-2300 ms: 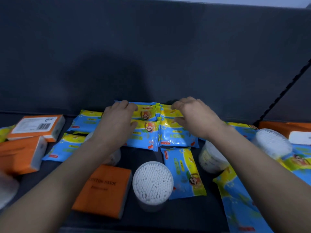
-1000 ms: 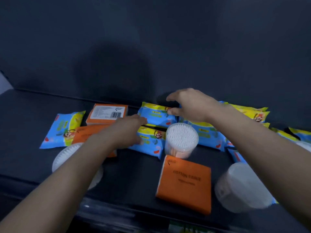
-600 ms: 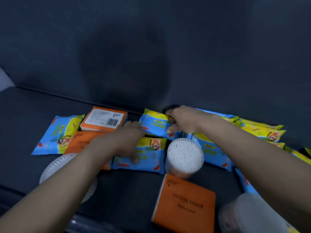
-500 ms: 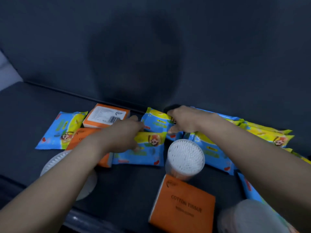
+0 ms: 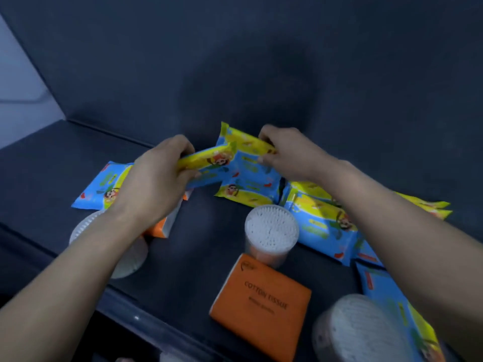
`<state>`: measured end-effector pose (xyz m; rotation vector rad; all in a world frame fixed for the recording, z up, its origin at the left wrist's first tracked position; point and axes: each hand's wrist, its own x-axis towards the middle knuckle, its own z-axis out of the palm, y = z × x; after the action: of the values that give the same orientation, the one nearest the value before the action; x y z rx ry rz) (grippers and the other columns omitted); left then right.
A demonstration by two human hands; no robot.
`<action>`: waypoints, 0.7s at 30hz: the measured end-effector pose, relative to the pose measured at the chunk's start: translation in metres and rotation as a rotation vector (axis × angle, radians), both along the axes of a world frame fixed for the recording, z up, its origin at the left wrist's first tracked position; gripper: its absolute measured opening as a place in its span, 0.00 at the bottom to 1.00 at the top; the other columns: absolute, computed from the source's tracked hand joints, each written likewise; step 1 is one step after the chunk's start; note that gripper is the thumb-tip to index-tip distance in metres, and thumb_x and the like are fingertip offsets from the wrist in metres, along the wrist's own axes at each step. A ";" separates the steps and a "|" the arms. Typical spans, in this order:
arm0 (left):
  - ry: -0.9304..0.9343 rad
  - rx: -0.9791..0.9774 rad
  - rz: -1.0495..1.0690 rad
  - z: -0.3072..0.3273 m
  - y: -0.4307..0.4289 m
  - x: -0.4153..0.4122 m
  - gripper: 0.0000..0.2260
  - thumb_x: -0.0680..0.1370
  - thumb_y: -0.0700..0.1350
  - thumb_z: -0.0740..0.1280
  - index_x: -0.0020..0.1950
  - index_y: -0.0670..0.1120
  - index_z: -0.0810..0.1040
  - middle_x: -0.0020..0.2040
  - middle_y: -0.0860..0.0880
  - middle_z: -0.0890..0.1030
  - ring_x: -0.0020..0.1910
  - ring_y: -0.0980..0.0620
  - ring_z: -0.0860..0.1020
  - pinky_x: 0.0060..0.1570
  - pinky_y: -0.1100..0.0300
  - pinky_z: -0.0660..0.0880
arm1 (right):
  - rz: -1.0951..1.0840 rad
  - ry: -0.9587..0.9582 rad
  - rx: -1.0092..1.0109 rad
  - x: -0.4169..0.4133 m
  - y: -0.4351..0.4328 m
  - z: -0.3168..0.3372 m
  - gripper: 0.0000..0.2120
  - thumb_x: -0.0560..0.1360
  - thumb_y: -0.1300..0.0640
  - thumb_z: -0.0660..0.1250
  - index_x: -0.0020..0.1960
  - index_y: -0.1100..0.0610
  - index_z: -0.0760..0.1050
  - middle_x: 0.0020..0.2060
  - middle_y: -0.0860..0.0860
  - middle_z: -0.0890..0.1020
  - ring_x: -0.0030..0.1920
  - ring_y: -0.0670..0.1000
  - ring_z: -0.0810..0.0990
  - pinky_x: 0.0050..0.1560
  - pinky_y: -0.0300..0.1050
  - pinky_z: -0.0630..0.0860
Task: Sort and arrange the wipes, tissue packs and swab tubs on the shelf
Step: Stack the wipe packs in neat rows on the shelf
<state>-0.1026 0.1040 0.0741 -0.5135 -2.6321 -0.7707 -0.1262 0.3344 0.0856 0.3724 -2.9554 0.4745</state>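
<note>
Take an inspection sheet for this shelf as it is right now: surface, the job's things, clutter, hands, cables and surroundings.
Surface: dark shelf, items scattered and unsorted.
Job's things: first wipes pack and second wipes pack are in the hands, overlapping; loose wipes pack at left; more wipes packs at right; centre swab tub upright; left swab tub partly under the forearm; near swab tub, blurred; front tissue pack; another tissue pack under the left wrist.
Clutter: nothing seen.
Hands: left hand grips the first wipes pack; right hand pinches the second wipes pack.
Cables: nothing seen.
Surroundings: dark back panel; pale wall at left.
</note>
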 end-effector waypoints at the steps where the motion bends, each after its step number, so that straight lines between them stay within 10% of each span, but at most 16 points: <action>1: 0.021 0.013 0.001 0.003 0.003 0.003 0.09 0.70 0.41 0.70 0.45 0.49 0.71 0.36 0.55 0.71 0.38 0.52 0.69 0.35 0.61 0.57 | -0.025 0.038 -0.022 0.006 0.005 0.006 0.12 0.74 0.56 0.68 0.53 0.58 0.70 0.49 0.57 0.79 0.49 0.58 0.77 0.44 0.46 0.70; 21: 0.075 -0.043 -0.692 0.022 0.123 0.062 0.10 0.71 0.43 0.72 0.48 0.46 0.74 0.36 0.59 0.68 0.44 0.51 0.67 0.49 0.55 0.64 | -0.669 0.002 0.039 0.213 0.109 0.012 0.09 0.70 0.62 0.67 0.46 0.54 0.69 0.40 0.53 0.77 0.43 0.58 0.74 0.43 0.50 0.73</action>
<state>-0.0404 0.2267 0.0964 -1.4719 -2.3931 -0.8522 0.0868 0.4432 0.0978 -0.5976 -2.8428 0.3196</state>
